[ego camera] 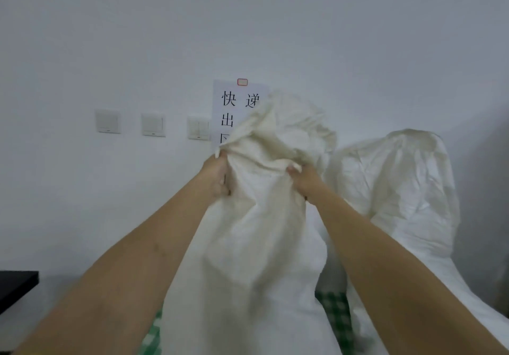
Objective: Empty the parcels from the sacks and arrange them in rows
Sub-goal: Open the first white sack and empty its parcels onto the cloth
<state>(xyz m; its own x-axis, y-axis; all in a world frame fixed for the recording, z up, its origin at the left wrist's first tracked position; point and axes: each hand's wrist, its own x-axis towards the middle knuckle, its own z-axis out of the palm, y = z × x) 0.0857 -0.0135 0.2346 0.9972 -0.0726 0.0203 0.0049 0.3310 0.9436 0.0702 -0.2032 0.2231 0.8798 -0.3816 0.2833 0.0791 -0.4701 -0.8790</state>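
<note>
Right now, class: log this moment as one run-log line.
left hand: grips front sack | right hand: grips same sack | second sack: untouched, right | parcels: none visible

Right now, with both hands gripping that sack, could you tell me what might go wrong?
The left hand and right hand grip only bunched fabric of the raised sack, so it could slip. The second sack stands close on the right and may get knocked. No parcels show, so they could spill unseen.

Second sack (396, 189) right of the held sack (256, 230) — paper sign (234, 106) behind it
</note>
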